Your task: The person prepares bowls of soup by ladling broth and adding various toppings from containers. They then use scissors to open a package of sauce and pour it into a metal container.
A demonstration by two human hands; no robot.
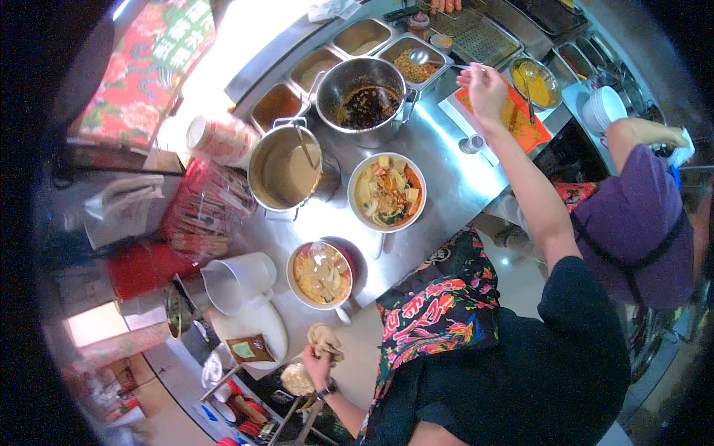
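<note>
My right hand (486,89) grips a metal spoon (421,57), its bowl over a steel pan of chopped nut-like topping (414,62). Down at the left, my left hand (318,365) holds a bunched beige cloth (325,341) beside the counter's edge. On the steel counter (440,150), a handled bowl (387,192) holds soup with tofu cubes, greens and crumbly topping. Nearer my left hand stands a second handled bowl (321,274) of reddish broth with pale slices. Behind them are a pot of creamy tan liquid (287,170) with a ladle and a pot of dark sauce (362,97).
Steel pans (277,106) line the back. An orange tray (516,120) and a metal cup (474,144) lie below my right forearm. A plastic pitcher (240,281) and a brown packet (251,349) sit at left. Another person in purple (633,234) stands close on the right.
</note>
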